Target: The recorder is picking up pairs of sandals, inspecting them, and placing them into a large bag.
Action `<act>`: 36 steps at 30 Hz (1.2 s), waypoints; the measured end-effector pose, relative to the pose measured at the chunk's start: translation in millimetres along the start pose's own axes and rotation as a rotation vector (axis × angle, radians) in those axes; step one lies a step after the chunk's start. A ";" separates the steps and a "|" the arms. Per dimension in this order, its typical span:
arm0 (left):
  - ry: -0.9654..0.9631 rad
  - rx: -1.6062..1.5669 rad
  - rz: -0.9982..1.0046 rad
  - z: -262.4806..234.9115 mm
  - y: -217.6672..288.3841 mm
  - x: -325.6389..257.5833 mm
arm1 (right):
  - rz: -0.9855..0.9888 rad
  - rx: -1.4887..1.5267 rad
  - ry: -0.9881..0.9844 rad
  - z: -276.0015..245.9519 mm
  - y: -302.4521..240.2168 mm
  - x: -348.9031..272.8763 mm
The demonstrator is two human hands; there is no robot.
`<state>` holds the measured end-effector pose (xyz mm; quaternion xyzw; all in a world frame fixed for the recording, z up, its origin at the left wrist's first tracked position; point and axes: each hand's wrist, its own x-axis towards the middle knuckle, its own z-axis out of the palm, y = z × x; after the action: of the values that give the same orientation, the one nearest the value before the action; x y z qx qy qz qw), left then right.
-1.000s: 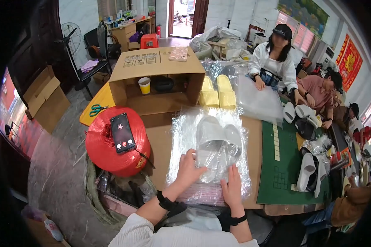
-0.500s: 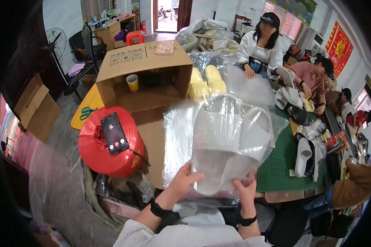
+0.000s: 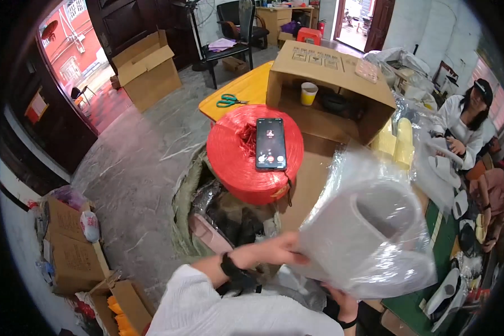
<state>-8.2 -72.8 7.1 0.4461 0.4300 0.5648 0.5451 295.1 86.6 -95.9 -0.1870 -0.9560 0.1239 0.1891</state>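
Note:
A pair of pale slippers (image 3: 369, 224) sits inside a clear plastic bag (image 3: 411, 280), tilted and smeared by motion above the front of the table. My left hand (image 3: 280, 249) pinches the near left edge of the bag. At its lower edge, my right hand (image 3: 343, 301) grips the plastic from below, partly hidden by it. Left of the bag stands a large red roll of plastic twine (image 3: 224, 151) with a phone (image 3: 271, 144) lying on top. Behind the bag, yellow slippers (image 3: 403, 143) lie on the table.
An open cardboard box (image 3: 325, 61) on its side holds a paper cup (image 3: 308, 93). Teal scissors (image 3: 229, 101) lie on a yellow tabletop (image 3: 252, 87). Below the roll, a sack (image 3: 185, 201) holds a pink slipper (image 3: 210, 232). Co-workers and more slippers line the green mat (image 3: 417, 302) at right.
The view has swung left, bringing in the open doorway and the cartons on the floor. The bagged slippers, still in both hands, have tipped from facing me to slanting rightward.

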 end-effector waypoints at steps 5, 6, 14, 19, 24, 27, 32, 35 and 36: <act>0.145 0.230 -0.154 -79.5 60.7 -123.0 | 0.140 0.695 0.059 -23.4 -26.5 66.1; 0.148 0.349 -0.313 -91.7 86.8 -145.3 | 0.154 0.704 0.052 -30.5 -30.6 76.8; 0.579 0.289 -0.813 -106.1 175.7 -250.8 | 0.409 0.617 0.150 -20.7 -22.2 82.6; 0.499 0.376 -0.938 -159.4 108.3 -218.5 | 0.442 0.641 0.163 -12.1 -19.0 80.9; 0.771 0.139 -0.802 -200.2 17.6 -160.6 | 0.452 0.647 0.174 -15.2 -23.7 81.2; 0.681 0.201 -0.655 -232.0 -70.2 -150.7 | 0.449 0.617 0.192 -16.9 -25.0 81.2; 0.726 1.075 -0.252 -191.1 -228.9 -138.2 | 0.418 0.555 0.191 -22.9 -32.6 87.2; 0.563 1.245 -0.798 -177.4 -215.8 -111.1 | 0.392 0.589 0.091 -44.9 -34.3 88.4; 0.394 1.359 -0.909 -164.6 -173.7 -92.0 | 0.450 0.563 0.121 -53.3 -30.5 84.5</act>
<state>-127.3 -158.4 -203.2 0.3539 0.9017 -0.0238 0.2473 234.8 102.1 -12.0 -0.3405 -0.8064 0.4092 0.2575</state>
